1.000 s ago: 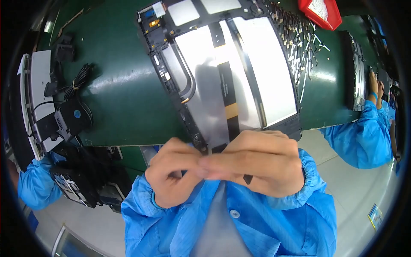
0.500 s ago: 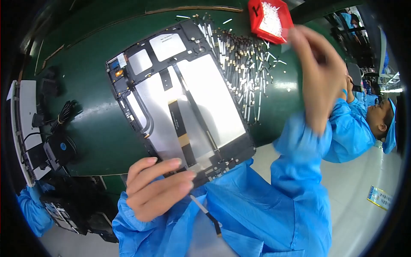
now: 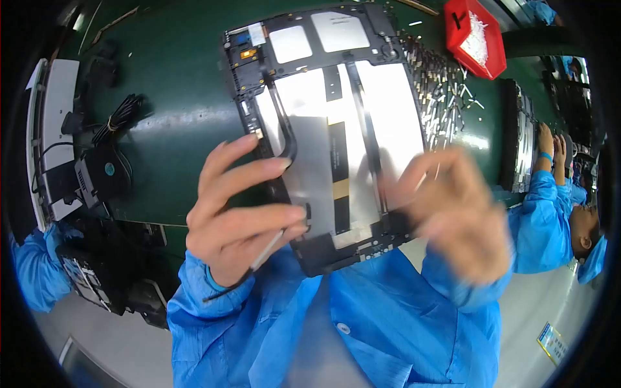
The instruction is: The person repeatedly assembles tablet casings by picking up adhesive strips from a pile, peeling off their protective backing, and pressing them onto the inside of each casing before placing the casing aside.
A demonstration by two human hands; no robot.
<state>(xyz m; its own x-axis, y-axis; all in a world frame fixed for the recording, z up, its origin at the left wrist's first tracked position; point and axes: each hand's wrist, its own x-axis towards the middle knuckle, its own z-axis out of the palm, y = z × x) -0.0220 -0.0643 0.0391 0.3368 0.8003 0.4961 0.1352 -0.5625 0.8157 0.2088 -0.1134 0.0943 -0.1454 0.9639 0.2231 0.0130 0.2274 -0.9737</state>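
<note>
A black-framed tablet-like panel (image 3: 312, 139) with silver plates and dark flex strips lies tilted at the centre of the head view, its lower part over the table's front edge. My left hand (image 3: 236, 213) is at its left side, fingertips over the frame. A thin white-and-black strip (image 3: 262, 255) is pinched between its thumb and a finger and hangs down to the left. My right hand (image 3: 456, 213) is smeared by motion at the panel's lower right, fingers bent over the frame; what they hold, if anything, cannot be made out.
Many small strips (image 3: 440, 90) lie in a pile right of the panel. A red tray (image 3: 453, 39) of white pieces stands behind them. At the left are bundled cables (image 3: 119, 116) and a black device (image 3: 107, 171). Stacked panels (image 3: 517, 136) and a co-worker (image 3: 550, 207) are at the right.
My right hand has come back from the red tray to the panel's lower right. My left hand still has the strip. The view has shifted, so the panel appears further right.
</note>
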